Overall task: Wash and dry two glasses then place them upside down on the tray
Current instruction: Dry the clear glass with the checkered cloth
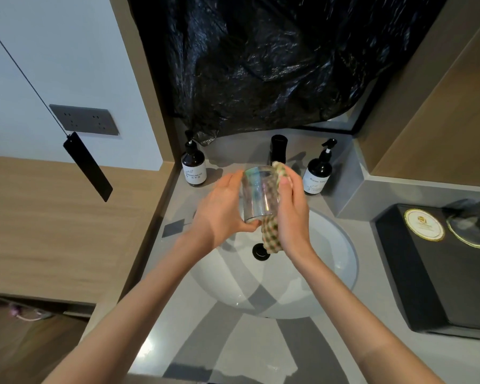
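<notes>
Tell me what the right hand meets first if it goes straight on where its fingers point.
Probably the black tap, just beyond the right hand and the cloth it holds against the glass. Depth is unclear from this one view; the hand may pass above it.

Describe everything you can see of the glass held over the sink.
The glass is a clear tumbler with a faint rainbow sheen, slightly blurred. It is held above the sink, tilted, with its open rim up and away and its base nearer the camera. The left hand grips its left side, thumb near the base. The right hand presses a green checked cloth against its right side. Whether it is wet cannot be told.
</notes>
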